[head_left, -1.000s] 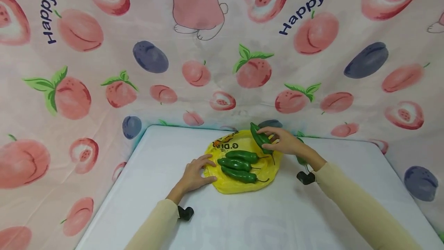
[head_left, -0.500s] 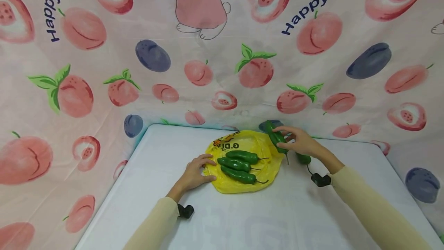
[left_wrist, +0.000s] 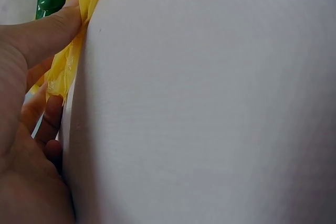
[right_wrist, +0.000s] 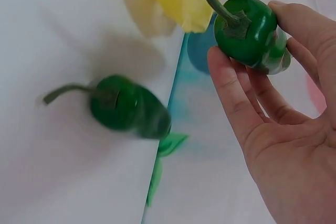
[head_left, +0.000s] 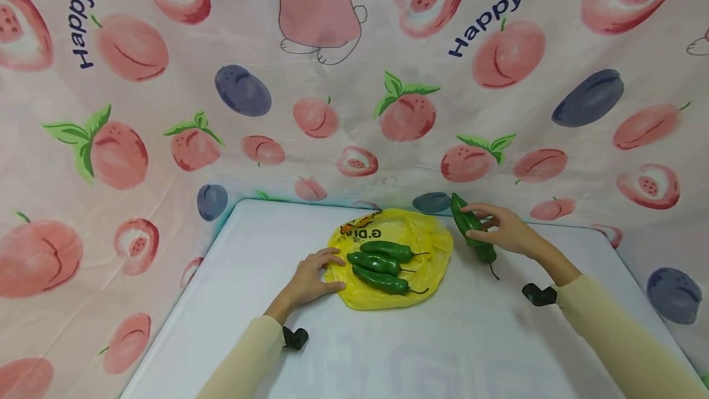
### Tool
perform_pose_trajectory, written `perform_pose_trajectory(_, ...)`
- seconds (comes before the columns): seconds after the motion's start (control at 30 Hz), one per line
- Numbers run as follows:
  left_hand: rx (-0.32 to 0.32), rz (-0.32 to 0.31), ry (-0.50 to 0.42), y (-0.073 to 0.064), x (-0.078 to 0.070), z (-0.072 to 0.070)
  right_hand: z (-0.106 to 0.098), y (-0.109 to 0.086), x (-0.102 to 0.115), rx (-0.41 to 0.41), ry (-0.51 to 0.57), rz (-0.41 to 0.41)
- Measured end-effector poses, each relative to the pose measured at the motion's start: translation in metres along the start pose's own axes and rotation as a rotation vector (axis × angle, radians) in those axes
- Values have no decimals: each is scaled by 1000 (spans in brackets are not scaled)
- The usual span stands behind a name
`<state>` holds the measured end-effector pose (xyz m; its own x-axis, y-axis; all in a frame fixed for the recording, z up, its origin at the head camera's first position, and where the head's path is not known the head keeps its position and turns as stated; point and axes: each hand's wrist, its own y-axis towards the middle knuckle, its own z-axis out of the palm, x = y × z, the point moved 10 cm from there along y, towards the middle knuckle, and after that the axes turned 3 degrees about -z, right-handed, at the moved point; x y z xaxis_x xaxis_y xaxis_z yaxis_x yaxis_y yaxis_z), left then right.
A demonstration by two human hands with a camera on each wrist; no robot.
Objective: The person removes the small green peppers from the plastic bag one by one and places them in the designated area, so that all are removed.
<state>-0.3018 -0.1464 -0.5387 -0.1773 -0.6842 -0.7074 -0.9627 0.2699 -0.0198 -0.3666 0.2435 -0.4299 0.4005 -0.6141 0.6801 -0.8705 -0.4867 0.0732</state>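
Observation:
My right hand (head_left: 506,231) holds a long green pepper (head_left: 463,213) between thumb and fingers, raised to the right of a yellow plastic bag (head_left: 360,300). In the right wrist view the stem end of this held pepper (right_wrist: 247,35) faces the camera. Another green pepper (head_left: 485,254) lies on the table just below, partly covered by the hand in the head view. Three green peppers (head_left: 379,262) lie side by side on the bag. At the bag's left edge, my left hand (head_left: 307,279) grips the plastic with thumb and curved fingers; the left wrist view shows the bag (left_wrist: 68,66) between them.
A white table (head_left: 388,350) carries everything. Behind it and at the left hangs a pink fruit-print cloth (head_left: 343,79), close to the table's back edge. A black device sits at each wrist.
My right hand has moved right with the pepper, from above the bag to beside it over the other pepper on the table. The left hand has stayed in place.

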Motion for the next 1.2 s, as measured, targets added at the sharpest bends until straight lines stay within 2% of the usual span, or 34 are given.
perform_pose_trajectory(0.33, 8, -2, 7, 0, -1, 3, -24, -35, -17, -35, -27, 67)
perform_pose_trajectory(0.57, 3, -6, 3, 0, 0, 3, -34, -52, -31, -73, -29, 76)
perform_pose_trajectory(0.77, 4, -13, 5, 1, 1, 2, -38, -59, -36, -105, -18, 61)
perform_pose_trajectory(1.2, -2, -5, 7, 1, -2, 0, -38, -62, -64, -112, 25, 147)
